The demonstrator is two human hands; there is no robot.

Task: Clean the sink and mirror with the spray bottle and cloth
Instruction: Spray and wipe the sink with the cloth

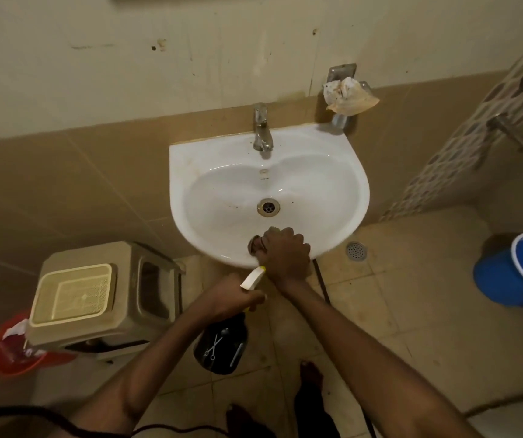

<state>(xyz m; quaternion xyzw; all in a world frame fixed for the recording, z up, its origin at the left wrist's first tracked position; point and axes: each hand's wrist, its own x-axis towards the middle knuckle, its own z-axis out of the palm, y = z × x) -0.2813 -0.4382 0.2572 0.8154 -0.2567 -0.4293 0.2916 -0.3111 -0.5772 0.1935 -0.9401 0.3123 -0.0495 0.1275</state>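
Observation:
A white wall-hung sink (222, 159) with a chrome tap (261, 129) and a metal drain (268, 207) fills the middle of the view. My right hand (285, 252) is closed on a dark cloth (256, 243) and presses it on the sink's front rim. Below the rim, my left hand (238, 300) grips the neck of a black spray bottle (220, 346) with a white and yellow nozzle (252, 278) that points up towards the sink. Only a strip of the mirror's lower edge shows at the top of the view.
A beige plastic stool (105, 298) with a basket on it stands to the left, with a red bucket (13, 346) beside it. A blue bucket (519, 270) stands at the right, near a floor drain (356, 250). Crumpled paper (347, 94) sits on a wall holder.

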